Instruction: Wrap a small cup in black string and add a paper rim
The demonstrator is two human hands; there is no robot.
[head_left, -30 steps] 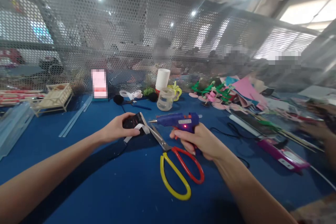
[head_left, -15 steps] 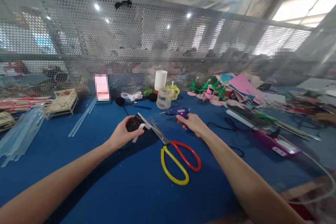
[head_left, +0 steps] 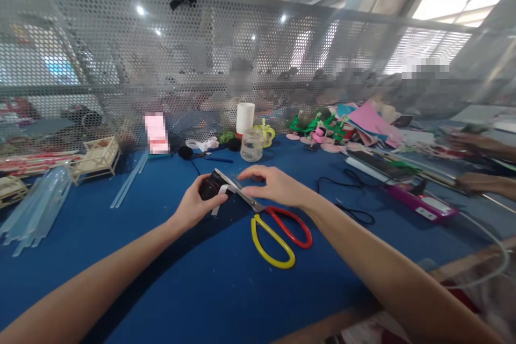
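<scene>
My left hand point(head_left: 197, 203) is closed around a small black object point(head_left: 210, 188) with a white strip point(head_left: 224, 192) hanging from it, held just above the blue table point(head_left: 169, 279). My right hand point(head_left: 271, 185) hovers right beside it, fingers stretched out toward the black object and holding nothing. Under the right hand lie scissors point(head_left: 278, 231) with one red and one yellow handle, their blades pointing at the black object. The glue gun is hidden from view.
A clear jar point(head_left: 251, 146), a white cup stack point(head_left: 245, 118) and a yellow piece stand at the back. Coloured foam scraps point(head_left: 355, 123) pile at the right. A purple power strip point(head_left: 423, 204) and black cable point(head_left: 355, 209) lie right. Glue sticks point(head_left: 36, 209) and a small wooden bed point(head_left: 97, 157) sit left. A perforated metal screen point(head_left: 121, 64) backs the table. Another person's arm point(head_left: 484, 183) shows far right.
My right hand set down the blue glue gun at the back, let go, and moved left to the black object with fingers open. The left hand stayed put.
</scene>
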